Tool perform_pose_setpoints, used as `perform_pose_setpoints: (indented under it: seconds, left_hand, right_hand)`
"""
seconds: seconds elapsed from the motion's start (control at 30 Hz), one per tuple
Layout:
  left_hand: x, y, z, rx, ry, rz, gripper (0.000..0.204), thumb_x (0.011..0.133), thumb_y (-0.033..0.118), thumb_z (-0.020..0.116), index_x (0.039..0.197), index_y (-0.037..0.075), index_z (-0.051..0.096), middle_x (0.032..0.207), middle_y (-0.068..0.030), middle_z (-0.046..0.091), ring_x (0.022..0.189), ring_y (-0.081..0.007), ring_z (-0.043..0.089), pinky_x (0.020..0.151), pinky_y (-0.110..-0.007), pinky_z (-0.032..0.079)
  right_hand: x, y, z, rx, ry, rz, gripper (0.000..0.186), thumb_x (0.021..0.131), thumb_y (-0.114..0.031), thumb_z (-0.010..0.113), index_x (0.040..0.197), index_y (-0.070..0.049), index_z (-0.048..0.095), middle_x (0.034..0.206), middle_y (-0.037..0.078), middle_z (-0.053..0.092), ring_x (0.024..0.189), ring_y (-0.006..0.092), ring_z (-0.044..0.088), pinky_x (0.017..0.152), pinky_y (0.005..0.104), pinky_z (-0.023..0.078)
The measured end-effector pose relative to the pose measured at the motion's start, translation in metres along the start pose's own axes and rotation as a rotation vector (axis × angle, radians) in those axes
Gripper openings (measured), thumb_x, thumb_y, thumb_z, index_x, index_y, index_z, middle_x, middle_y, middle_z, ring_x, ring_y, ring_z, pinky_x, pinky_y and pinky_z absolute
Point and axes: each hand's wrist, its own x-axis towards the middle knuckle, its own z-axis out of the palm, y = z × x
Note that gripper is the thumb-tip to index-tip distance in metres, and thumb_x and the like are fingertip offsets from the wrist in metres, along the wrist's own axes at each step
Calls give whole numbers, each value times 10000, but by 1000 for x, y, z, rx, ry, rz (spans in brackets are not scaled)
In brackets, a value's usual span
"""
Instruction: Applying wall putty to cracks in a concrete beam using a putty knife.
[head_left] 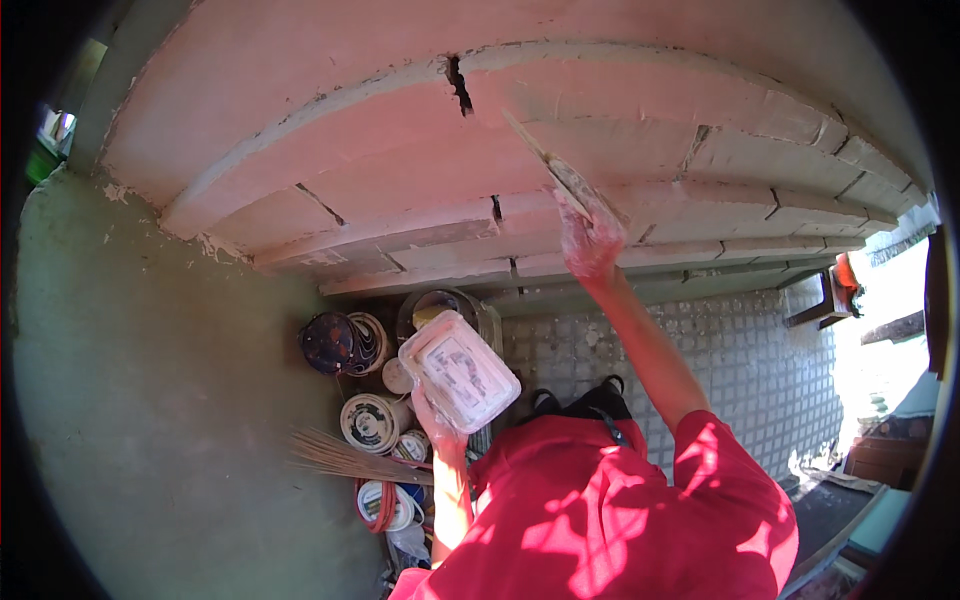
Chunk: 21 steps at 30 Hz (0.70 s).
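Note:
My left hand (437, 412) grips the near left side of a rectangular white plastic tub (462, 372), its walls smeared with pale paste. The tub is tilted so its inside shows, with a thin patchy film on the bottom. My right hand (592, 240) is raised, coated in white paste, fingers closed round a wide putty knife (565, 180). The blade shows nearly edge-on, pointing up and left across the stepped wall (600, 150); whether it touches the surface I cannot tell. Dark gaps cut the wall's ledges, one jagged gap (459, 85) above the blade.
Below the tub stand several paint buckets (370, 424), a large bucket (480, 310) and a dark-smeared can (328, 343). A bundle of thin sticks (345, 455) leans across them. At left is a green wall (150, 380); a stool (822, 305) stands on the tiled floor (740, 370) at right.

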Motion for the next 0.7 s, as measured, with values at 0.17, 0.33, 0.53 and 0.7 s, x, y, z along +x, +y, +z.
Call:
perform_pose_setpoints:
  seconds: [0.17, 0.33, 0.53, 0.7]
  left_hand:
    - [-3, -3, 18, 14, -69, 5, 486, 972, 390, 338, 1305, 59, 463, 1225, -83, 579, 1086, -239, 585, 944, -379, 479]
    - [-6, -4, 27, -12, -81, -50, 491, 974, 398, 329, 1321, 71, 450, 1237, -86, 575, 1090, -248, 587, 928, -400, 495]
    - [-3, -5, 22, 20, -85, -37, 502, 963, 404, 352, 1321, 67, 455, 1242, -89, 572, 1103, -246, 581, 946, -390, 485]
    - [-6, -4, 21, -20, -103, -52, 487, 972, 395, 326, 1313, 74, 459, 1234, -85, 577, 1083, -256, 590, 923, -407, 499]
  right_hand:
    - [20, 5, 27, 30, 228, 160, 190, 887, -5, 591, 1048, 91, 622, 950, 142, 669, 847, 190, 660, 741, 314, 544]
    - [21, 13, -7, 231, 501, 422, 180, 895, -15, 594, 1034, 99, 610, 928, 121, 659, 755, 165, 643, 677, 294, 571]
    - [26, 9, -49, 168, 569, 356, 184, 920, -41, 566, 1040, 86, 624, 946, 116, 667, 783, 179, 678, 678, 275, 560]
    - [28, 13, -27, -332, 412, -19, 294, 855, 54, 513, 1122, 61, 635, 1107, 180, 662, 1039, 284, 649, 901, 367, 509]
